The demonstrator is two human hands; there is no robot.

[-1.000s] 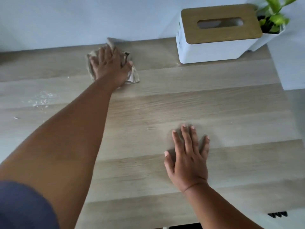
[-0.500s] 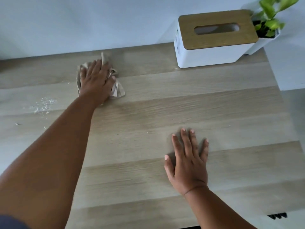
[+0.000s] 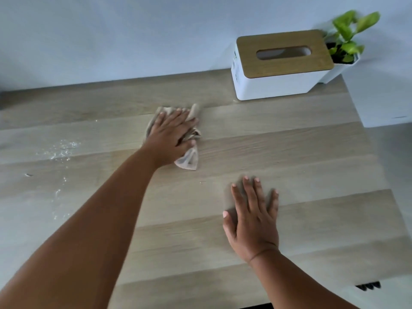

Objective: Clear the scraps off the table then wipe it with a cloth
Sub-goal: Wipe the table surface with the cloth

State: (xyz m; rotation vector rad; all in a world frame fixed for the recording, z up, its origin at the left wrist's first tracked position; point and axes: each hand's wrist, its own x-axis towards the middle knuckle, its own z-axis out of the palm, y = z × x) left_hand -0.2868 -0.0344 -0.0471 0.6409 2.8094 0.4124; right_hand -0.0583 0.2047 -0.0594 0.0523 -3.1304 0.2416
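Note:
My left hand [image 3: 170, 136] lies flat on a crumpled beige cloth [image 3: 188, 160], pressing it onto the light wooden table [image 3: 312, 157] near the middle of its far half. The cloth sticks out from under the fingers and beside the thumb. My right hand [image 3: 253, 219] rests palm down on the bare table closer to me, fingers spread, holding nothing. A patch of white crumbs and powder [image 3: 59, 150] lies on the table's left side, with a few stray specks [image 3: 28, 174] below it.
A white tissue box with a wooden lid [image 3: 281, 65] stands at the table's back right. Behind it sits a small green plant in a white pot [image 3: 344, 44]. A pale wall runs along the back edge. The table's right edge drops off past the box.
My left hand slid the cloth left, then back to the right and a little nearer. My right hand stayed flat in place. The camera view shifted.

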